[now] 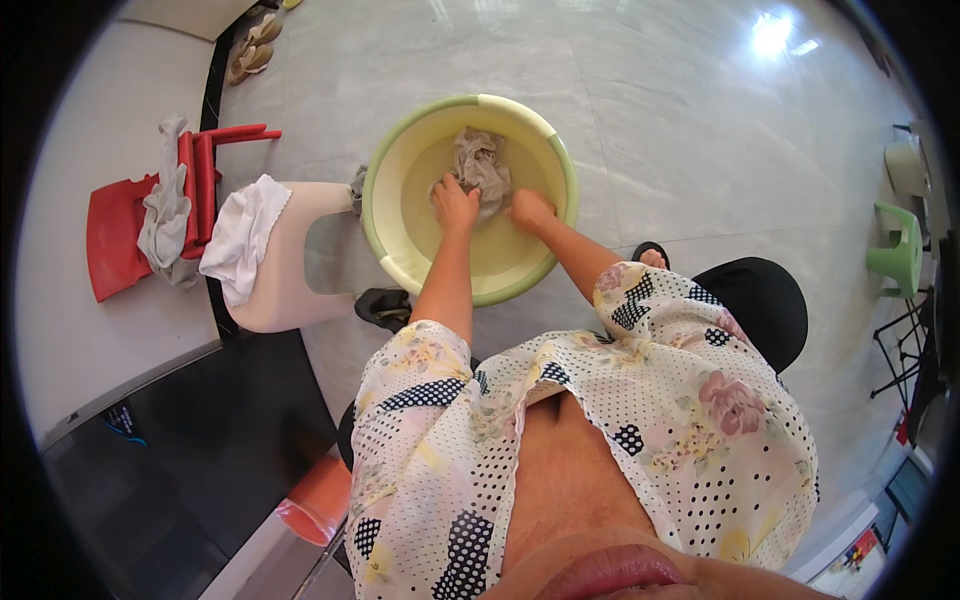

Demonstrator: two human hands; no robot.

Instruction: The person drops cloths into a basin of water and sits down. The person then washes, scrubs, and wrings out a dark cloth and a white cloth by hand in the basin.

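A round plastic basin (379,247) with a green and cream rim stands on the floor before me and holds shallow water. In it lies a wet, bunched grey-beige cloth (484,169). My left hand (456,204) is on the lower left of the cloth, its fingers and thumb pinching the fabric. Beside the lower right of that cloth, my right hand (532,212) is curled low in the basin. Its fingertips are hidden, so whether it grips any fabric does not show.
Left of the basin stands a pale plastic stool (292,225) with a white cloth (247,236) over it. Behind is a red chair (120,232) draped with a grey garment (166,217). Shoes (255,52) sit by the wall; a green stool (896,251) stands far right.
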